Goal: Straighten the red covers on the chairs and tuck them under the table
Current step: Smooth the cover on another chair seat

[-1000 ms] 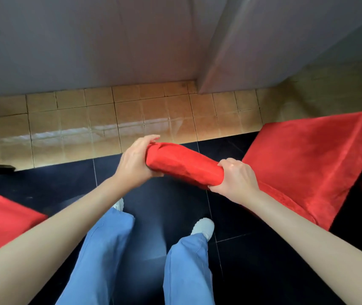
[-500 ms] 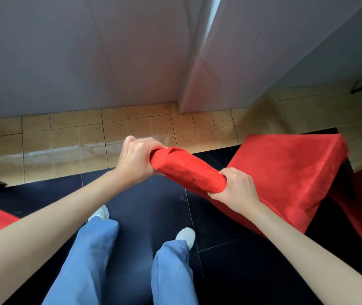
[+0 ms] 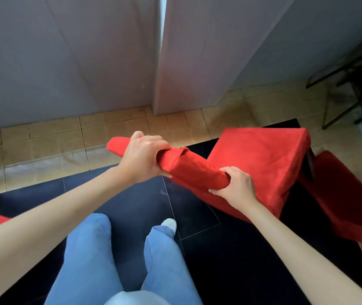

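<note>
Fingers (image 3: pixel 226 170) of both hands grip red cover (image 3: pixel 197 170), long axis left-right.

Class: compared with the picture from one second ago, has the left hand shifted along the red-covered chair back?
Yes. The left hand gripped the very end of the chair back; now its grip sits further in toward the right hand, with the red tip poking out beyond it.

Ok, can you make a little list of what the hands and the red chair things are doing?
left hand: grips the far end of the chair's covered top edge
right hand: grips the same edge, nearer the seat
red cover: bunched and creased between the hands
chair seat: covered in red, smooth
second red chair: right, partly seen
floor: dark tiles, tan tiles by the wall
table: not in view
</note>
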